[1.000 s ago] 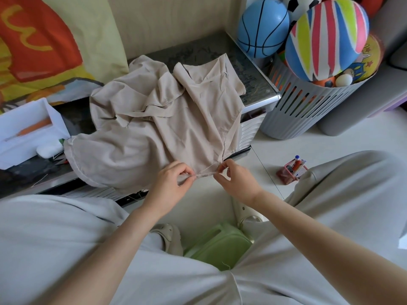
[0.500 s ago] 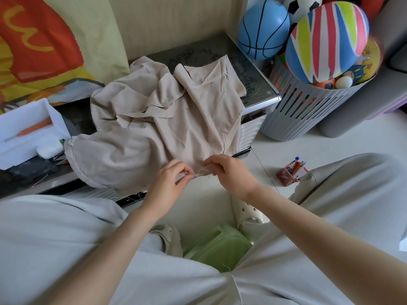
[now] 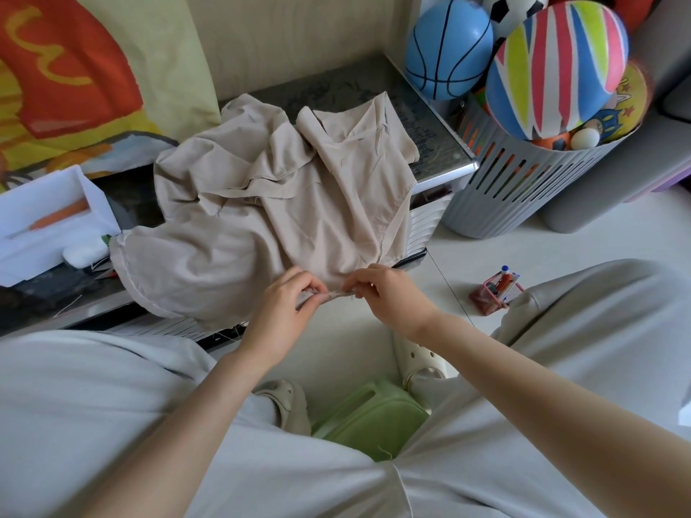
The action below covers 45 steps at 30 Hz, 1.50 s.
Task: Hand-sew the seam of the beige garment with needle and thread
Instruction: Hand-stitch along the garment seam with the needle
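Note:
The beige garment [image 3: 261, 203] lies crumpled over a low dark-topped table [image 3: 422, 117], its lower edge hanging off the front. My left hand [image 3: 288, 308] pinches that hanging seam edge between thumb and fingers. My right hand [image 3: 389, 293] pinches the same edge just to the right, fingertips almost touching the left hand's. A short stretch of folded seam [image 3: 332, 295] shows between them. No needle or thread can be made out; they are too small or hidden by the fingers.
A white box [image 3: 48, 222] holding an orange tool sits on the table's left. A grey slatted basket [image 3: 523, 188] full of balls stands at right. A small red pen holder [image 3: 495, 289] stands on the floor. Beneath my legs is a green stool [image 3: 370, 416].
My right hand has slid left along the seam edge toward my left hand, closing the gap between them. The garment's lower edge has bunched slightly between the fingers.

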Each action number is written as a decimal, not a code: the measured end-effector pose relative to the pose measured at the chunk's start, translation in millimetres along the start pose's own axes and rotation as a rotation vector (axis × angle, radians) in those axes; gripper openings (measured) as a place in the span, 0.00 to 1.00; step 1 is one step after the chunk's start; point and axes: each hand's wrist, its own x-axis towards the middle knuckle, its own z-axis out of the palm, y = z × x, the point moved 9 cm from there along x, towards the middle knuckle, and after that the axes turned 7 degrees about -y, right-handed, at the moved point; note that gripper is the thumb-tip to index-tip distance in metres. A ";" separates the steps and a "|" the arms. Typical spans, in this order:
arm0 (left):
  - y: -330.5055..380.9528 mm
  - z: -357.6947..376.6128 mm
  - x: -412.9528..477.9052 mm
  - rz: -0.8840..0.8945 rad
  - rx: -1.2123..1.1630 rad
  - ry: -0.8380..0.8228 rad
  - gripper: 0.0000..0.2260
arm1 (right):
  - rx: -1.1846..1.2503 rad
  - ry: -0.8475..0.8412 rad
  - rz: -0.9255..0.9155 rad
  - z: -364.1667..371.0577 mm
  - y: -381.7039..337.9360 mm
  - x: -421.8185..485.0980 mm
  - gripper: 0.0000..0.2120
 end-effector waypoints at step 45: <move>2.2 -1.6 -1.4 0.036 0.031 -0.056 0.05 | -0.028 -0.024 -0.092 2.3 -11.3 0.3 0.14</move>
